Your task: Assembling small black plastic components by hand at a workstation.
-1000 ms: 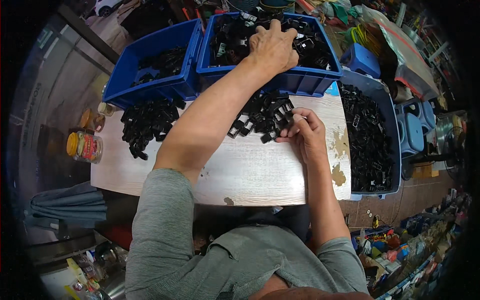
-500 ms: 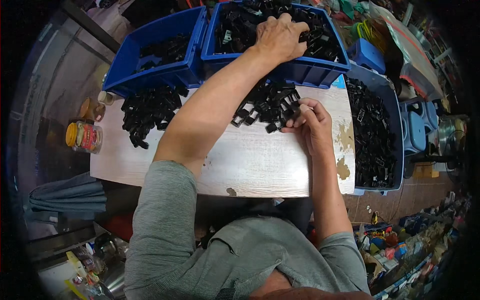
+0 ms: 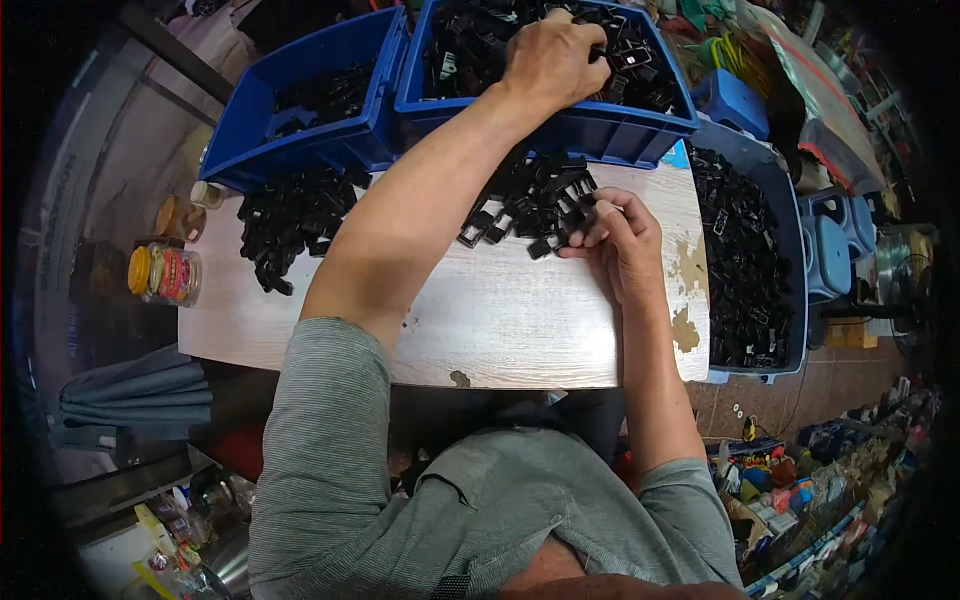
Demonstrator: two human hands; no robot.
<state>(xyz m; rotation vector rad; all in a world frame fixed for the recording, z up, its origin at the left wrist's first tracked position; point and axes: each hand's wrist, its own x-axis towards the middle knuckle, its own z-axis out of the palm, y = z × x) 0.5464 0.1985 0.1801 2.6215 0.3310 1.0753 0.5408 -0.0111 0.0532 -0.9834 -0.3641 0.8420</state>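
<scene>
My left hand (image 3: 553, 62) reaches across the table into the middle blue bin (image 3: 630, 133), which is heaped with small black plastic parts (image 3: 470, 40). Its fingers are curled down among the parts, and the fingertips are hidden. Below the bin, my right hand (image 3: 625, 235) rests at the right edge of a loose pile of black plastic parts (image 3: 530, 195). Thumb and fingers are pinched together there, seemingly on one black plastic part, mostly covered by the fingers. My left forearm hides part of this pile.
A second blue bin (image 3: 290, 160), partly filled, stands at the left, with another black pile (image 3: 290, 220) in front. Jars (image 3: 165, 275) sit by the table's (image 3: 500, 330) left edge. On the right is a large grey-blue tub (image 3: 797, 330) of black parts, near blue stools (image 3: 828, 262).
My left hand has shifted slightly left and farther into the bin, its fingers drawing in from a spread pose. The right hand remains at the pile almost unmoved.
</scene>
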